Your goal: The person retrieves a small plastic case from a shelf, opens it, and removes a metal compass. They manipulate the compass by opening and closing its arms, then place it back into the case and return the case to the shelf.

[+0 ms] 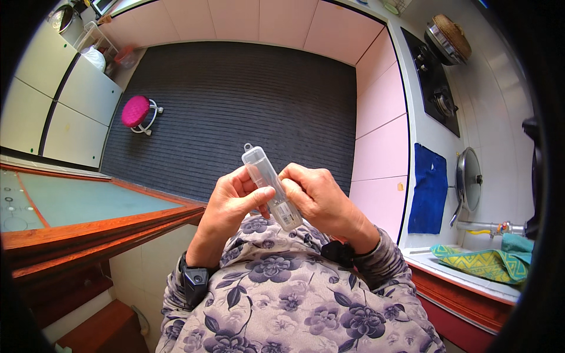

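A long clear plastic case [264,174] with a hanging loop at its far end is held in front of my floral top. Its near end bears a small white label [285,213] with a printed code. My left hand [236,193] grips it from the left, the thumb lying across its upper face. On the other side, the bent thumb and forefinger of my right hand [311,189] pinch the case's long edge. What the case contains is hard to make out. Black devices are strapped to both wrists.
A dark ribbed mat [238,101] covers the floor, with a pink-topped stool [136,111] at left. Along the right counter are a gas hob [430,84], a blue cloth [427,189] and a glass pot lid [468,179]. A wood-framed glass door [97,200] stands close at left.
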Demonstrator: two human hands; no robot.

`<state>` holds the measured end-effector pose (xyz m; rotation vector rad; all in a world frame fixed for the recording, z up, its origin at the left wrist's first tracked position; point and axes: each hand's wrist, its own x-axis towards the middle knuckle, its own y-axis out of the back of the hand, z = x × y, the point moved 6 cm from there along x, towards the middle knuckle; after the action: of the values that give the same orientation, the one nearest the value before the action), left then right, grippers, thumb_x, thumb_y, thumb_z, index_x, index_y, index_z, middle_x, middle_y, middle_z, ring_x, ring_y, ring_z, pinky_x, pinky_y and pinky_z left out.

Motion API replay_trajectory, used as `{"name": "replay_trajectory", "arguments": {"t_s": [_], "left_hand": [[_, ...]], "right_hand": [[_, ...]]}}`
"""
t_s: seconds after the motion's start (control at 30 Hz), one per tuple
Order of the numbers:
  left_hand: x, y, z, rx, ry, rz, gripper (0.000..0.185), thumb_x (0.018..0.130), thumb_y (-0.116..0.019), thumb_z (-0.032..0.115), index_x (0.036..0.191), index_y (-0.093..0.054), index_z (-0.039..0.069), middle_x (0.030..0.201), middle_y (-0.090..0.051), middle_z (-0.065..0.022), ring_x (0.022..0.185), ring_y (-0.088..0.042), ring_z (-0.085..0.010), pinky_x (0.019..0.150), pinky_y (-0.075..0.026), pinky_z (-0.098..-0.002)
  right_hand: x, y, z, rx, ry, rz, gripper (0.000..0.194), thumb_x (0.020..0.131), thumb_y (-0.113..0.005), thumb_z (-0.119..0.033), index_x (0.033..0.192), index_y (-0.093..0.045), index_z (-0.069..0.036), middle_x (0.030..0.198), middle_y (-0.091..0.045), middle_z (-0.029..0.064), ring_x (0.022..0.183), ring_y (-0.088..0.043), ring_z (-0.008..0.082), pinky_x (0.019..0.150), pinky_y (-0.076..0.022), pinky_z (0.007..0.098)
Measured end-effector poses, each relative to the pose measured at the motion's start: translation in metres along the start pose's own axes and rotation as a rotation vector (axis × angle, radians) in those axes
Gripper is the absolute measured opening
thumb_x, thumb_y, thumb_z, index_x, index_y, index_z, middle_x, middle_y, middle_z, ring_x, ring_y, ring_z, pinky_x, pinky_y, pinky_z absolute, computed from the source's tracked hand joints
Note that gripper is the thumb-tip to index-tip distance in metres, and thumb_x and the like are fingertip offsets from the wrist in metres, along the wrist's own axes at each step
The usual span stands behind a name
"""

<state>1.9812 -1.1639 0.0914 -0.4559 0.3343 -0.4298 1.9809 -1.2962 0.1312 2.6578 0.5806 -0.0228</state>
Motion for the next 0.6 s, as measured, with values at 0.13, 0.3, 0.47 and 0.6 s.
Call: {"name": "replay_trajectory", "arguments": {"t_s": [0.13, 0.3, 0.47, 0.6], "left_hand": [[0.0003, 0.0015, -0.0035, -0.025, 0.005, 0.029, 0.025, 0.082, -0.066, 0.011, 0.1, -0.058, -0.003, 0.085, -0.063, -0.0071, 0.068, -0.06, -0.0098, 0.058, -0.052, -0.0244], [-0.0009, 0.0048, -0.0024, -0.001, 0.012, 0.03, 0.025, 0.082, -0.067, 0.011, 0.1, -0.058, -0.003, 0.086, -0.064, -0.0076, 0.069, -0.061, -0.0104, 0.059, -0.052, -0.0238], [-0.0027, 0.0051, 0.0029, 0.106, 0.015, 0.005, 0.023, 0.082, -0.066, 0.009, 0.101, -0.058, -0.001, 0.087, -0.064, -0.007, 0.072, -0.062, -0.0109, 0.06, -0.052, -0.0229], [-0.004, 0.0011, 0.0039, 0.22, 0.016, -0.006, 0.023, 0.083, -0.065, 0.007, 0.103, -0.057, -0.002, 0.087, -0.063, -0.004, 0.075, -0.06, -0.0074, 0.061, -0.05, -0.021]], "right_hand": [[-0.001, 0.0057, 0.007, 0.248, -0.092, -0.081, 0.023, 0.095, -0.044, -0.014, 0.091, -0.059, 0.004, 0.072, -0.061, 0.0094, 0.058, -0.057, 0.0123, 0.053, -0.0482, 0.0236], [-0.0033, 0.006, 0.0088, 0.263, -0.086, -0.115, 0.02, 0.093, -0.049, -0.012, 0.095, -0.062, 0.003, 0.073, -0.061, 0.0049, 0.058, -0.054, 0.0062, 0.054, -0.0476, 0.019], [-0.002, 0.0004, 0.0071, 0.164, -0.01, -0.085, 0.023, 0.088, -0.057, -0.016, 0.093, -0.062, 0.006, 0.075, -0.064, 0.0144, 0.063, -0.063, 0.0185, 0.06, -0.0524, 0.0278], [0.0021, -0.0031, 0.0079, -0.019, -0.071, -0.135, 0.021, 0.081, -0.059, -0.012, 0.091, -0.061, 0.006, 0.072, -0.063, 0.0162, 0.061, -0.062, 0.0207, 0.06, -0.0507, 0.0297]]}}
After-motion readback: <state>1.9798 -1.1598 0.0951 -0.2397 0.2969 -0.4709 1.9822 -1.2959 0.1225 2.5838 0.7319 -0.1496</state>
